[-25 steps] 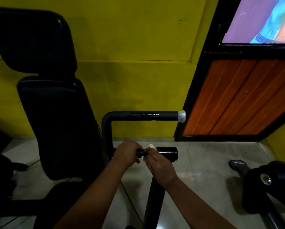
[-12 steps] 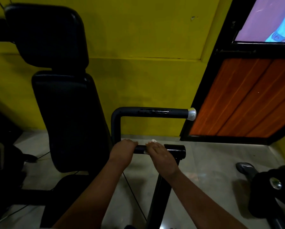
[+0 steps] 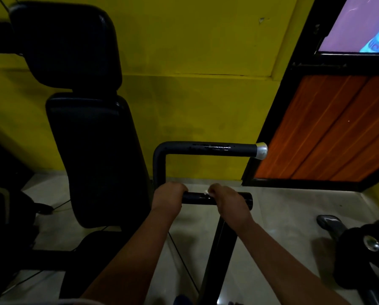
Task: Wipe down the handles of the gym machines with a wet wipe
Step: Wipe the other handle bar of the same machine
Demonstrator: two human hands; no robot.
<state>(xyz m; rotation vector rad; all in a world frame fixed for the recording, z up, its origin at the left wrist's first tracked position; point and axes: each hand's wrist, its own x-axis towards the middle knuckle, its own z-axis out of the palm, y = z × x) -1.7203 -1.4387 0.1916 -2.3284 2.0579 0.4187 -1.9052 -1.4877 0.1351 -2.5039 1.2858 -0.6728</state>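
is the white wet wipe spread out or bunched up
Bunched up: only a small tuft of the white wet wipe shows at the right hand gripping the black handle.

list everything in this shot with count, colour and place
lower handle: 1, black, centre foreground
upper handle: 1, black with silver end cap, above the lower one
wet wipe: 1, white, scrap on the lower handle's top, mostly hidden
support post: 1, black, below the lower handle
back pad: 1, black, left
head pad: 1, black, upper left
wall: 1, yellow, behind
door panel: 1, orange wood, right
second machine: 1, black, lower right
floor: 1, pale, underneath
left hand: 1, grips the lower handle's left part
right hand: 1, holds the wipe on the lower handle
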